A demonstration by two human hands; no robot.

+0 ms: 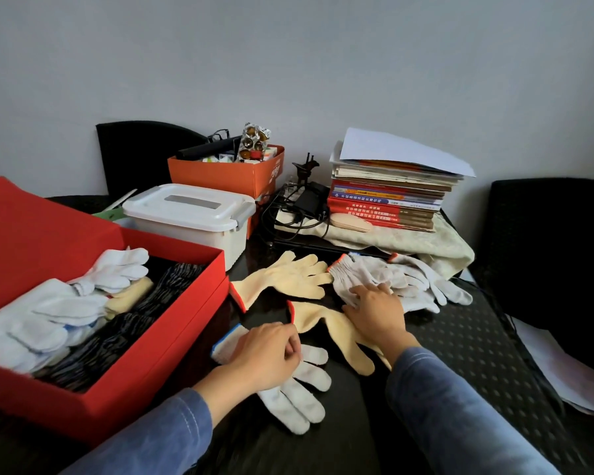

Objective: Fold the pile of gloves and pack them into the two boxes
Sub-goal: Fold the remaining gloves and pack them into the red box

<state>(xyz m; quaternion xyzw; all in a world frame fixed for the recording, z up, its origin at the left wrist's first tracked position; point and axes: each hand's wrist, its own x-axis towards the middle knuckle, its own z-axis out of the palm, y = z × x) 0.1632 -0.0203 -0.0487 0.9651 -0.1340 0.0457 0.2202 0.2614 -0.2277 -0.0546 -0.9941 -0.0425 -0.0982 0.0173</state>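
A red box stands open at the left, holding white, cream and dark patterned gloves. On the dark table lie two cream gloves with orange cuffs. A white glove with a blue cuff lies near the front. Grey-white gloves with orange cuffs are heaped at the right. My left hand rests on the white glove with its fingers curled at the glove's palm. My right hand lies flat, fingers spread, on the grey-white heap and the nearer cream glove.
Behind the red box stands a white lidded plastic bin and an orange carton of odds and ends. A stack of books, a mouse, cables and a cloth fill the back right. Black chairs flank the table.
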